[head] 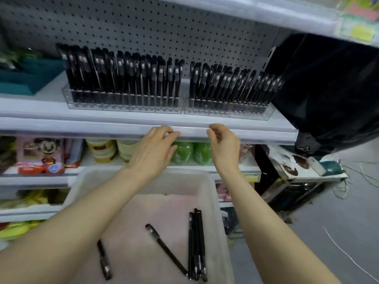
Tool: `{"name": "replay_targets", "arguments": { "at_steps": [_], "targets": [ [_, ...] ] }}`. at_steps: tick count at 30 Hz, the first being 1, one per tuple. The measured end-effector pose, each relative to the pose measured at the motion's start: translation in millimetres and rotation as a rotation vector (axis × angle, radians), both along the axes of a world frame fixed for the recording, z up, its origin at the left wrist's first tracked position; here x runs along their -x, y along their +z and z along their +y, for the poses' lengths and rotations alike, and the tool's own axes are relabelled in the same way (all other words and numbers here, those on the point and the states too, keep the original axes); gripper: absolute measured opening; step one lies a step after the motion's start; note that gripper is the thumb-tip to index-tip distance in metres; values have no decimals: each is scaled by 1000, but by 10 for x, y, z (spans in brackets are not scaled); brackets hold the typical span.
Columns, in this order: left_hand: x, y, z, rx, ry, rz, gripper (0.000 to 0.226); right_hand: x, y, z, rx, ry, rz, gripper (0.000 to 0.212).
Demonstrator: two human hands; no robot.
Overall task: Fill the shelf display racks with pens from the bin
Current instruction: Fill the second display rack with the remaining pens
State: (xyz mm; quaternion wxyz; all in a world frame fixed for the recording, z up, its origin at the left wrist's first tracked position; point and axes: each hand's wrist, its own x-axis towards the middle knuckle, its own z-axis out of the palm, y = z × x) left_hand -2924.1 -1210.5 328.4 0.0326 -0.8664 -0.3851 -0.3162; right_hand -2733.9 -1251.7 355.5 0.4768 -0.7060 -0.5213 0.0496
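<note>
**Both hands empty at the shelf edge, last pens lying in the bin**

The left hand (155, 146) and right hand (223, 144) hover at the front edge of the shelf (82, 124). Their fingers are loosely bent and apart, and neither grips anything. The left fingertips lie at the edge strip; whether they touch it cannot be told.

Two clear racks (123, 103) stand side by side along the shelf, near its front edge. They are packed with upright black pens (123, 74). The bin (215, 201) sits below the hands. On its floor are one pen (104, 261) near the left wall, one slanted pen (166, 249) at the middle, and a small bunch of pens (196, 242) lying together towards the right wall.

*Handling.* The pens look light, stiff and slim, with smooth barrels likely to roll or slip on the bin floor. A pinch at mid-barrel should serve for a single pen. The bunch is probably best closed in the whole hand so that the pens stay parallel. Each rack slot appears narrow, so a pen would likely go in end first and near vertical.

*Writing.* Each racked pen carries a grey band near its top, but the print is too blurred to read. A carton with a cartoon figure (41, 154) stands on the lower shelf, and its lettering is likewise illegible.
</note>
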Motion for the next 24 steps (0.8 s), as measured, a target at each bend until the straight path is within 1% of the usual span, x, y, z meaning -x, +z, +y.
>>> {"name": "replay_targets", "arguments": {
  "at_steps": [3,5,8,10,12,15,19,21,24],
  "targets": [
    [251,-148,-184,11,16,2,40,299,-209,-272,45,68,-38,16],
    [424,-280,-282,18,37,13,40,486,-358,-454,109,106,-59,14],
    [662,-467,-397,69,51,32,41,745,-565,-708,278,208,-64,14],
    [780,-565,-454,84,63,62,46,875,-679,-825,422,287,-45,13],
    [851,-640,-477,77,65,87,53,953,-769,-904,540,344,-76,17],
    [878,-737,-447,76,67,106,59,992,-857,-990,635,420,-139,22],
    [857,-813,-420,70,76,73,58,980,-936,-1045,850,573,-213,32],
    [843,-814,-417,76,77,56,56,981,-979,-1012,882,591,-291,30],
    [848,-812,-414,76,76,60,56,983,-1017,-969,867,562,-291,20]
  ]
}}
